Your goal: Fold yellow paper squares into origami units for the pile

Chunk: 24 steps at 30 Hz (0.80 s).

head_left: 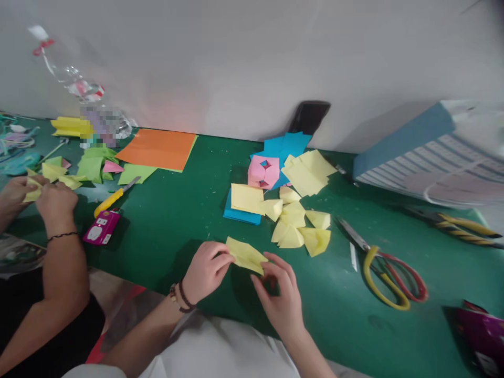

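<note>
Between my two hands, just above the green table, is a creased piece of yellow paper (pixel 246 254). My left hand (pixel 208 270) pinches its left end between thumb and fingers. At its right end, the fingers of my right hand (pixel 280 291) touch the edge, with the thumb lower and apart from the fingers. Several folded yellow paper pieces (pixel 293 218) lie beyond my right hand. A yellow sheet (pixel 247 197) rests over a blue paper stack (pixel 241 214). Behind these sit a pink folded paper shape (pixel 263 172), blue sheets (pixel 289 142) and loose yellow sheets (pixel 309 170).
Scissors (pixel 378 262) and pliers (pixel 457 223) lie to the right, near a box (pixel 405 142). A phone (pixel 310 116) leans on the wall. Leftward are orange paper (pixel 159 149), a yellow cutter (pixel 110 201), a purple packet (pixel 101 227), a plastic bottle (pixel 74 79) and another person's hands (pixel 55 199) holding yellow paper.
</note>
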Motion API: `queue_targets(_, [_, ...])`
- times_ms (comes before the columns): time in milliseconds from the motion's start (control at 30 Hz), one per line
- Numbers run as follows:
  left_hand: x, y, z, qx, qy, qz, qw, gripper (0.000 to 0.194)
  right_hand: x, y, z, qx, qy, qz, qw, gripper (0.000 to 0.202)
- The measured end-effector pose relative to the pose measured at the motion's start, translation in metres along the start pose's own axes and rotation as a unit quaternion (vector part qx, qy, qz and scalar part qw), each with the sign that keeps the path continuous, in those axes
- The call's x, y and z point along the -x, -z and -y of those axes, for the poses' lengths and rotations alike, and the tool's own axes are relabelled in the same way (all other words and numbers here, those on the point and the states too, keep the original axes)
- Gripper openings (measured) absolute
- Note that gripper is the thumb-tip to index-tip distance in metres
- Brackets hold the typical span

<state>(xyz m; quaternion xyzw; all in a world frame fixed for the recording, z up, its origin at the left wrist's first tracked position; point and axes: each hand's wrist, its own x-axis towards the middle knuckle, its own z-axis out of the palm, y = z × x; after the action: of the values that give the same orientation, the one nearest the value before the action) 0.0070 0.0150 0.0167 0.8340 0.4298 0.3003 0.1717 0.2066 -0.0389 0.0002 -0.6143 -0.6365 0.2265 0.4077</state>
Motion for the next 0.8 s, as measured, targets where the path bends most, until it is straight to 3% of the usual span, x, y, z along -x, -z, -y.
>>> queue_targets(100, [-0.001,-0.002,0.003,0.024,-0.004,-0.045,0.999,0.015,-0.005,0.006,-0.008,0.112,0.162,-0.015,0.980,0.027])
queue_targets(200, [0.002,-0.006,0.010,0.034,-0.002,-0.024,0.999,0.016,-0.013,0.009,-0.015,0.188,0.243,0.006,0.952,0.027])
queue_targets(400, [0.009,-0.011,0.018,-0.007,-0.015,0.077,0.997,0.021,-0.024,0.013,-0.022,0.225,0.292,0.090,0.925,0.015])
queue_targets(600, [0.005,-0.016,0.009,-0.076,-0.007,0.119,0.990,0.028,-0.024,0.018,-0.033,0.225,0.341,0.126,0.904,0.020])
queue_targets(700, [0.004,-0.018,0.009,-0.104,-0.016,0.131,0.986,0.031,-0.025,0.019,-0.038,0.228,0.340,0.119,0.905,0.022])
queue_targets(800, [0.005,-0.018,0.008,-0.111,-0.010,0.133,0.985,0.034,-0.025,0.018,-0.036,0.187,0.313,0.106,0.925,0.012])
